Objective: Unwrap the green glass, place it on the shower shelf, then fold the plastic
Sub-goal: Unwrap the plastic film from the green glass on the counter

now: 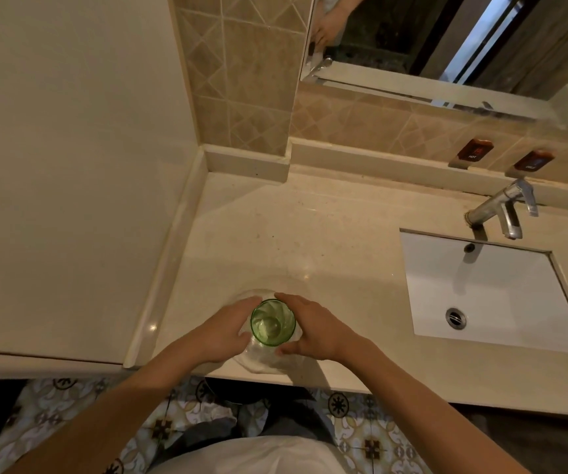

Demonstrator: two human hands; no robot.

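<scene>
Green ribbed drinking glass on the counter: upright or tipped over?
Upright. The green ribbed drinking glass shows its round rim and base from above, standing on clear plastic wrap between both hands.

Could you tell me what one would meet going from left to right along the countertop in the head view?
Left hand → green glass → right hand → sink. The faucet overlaps the sink, so it is left out.
</scene>
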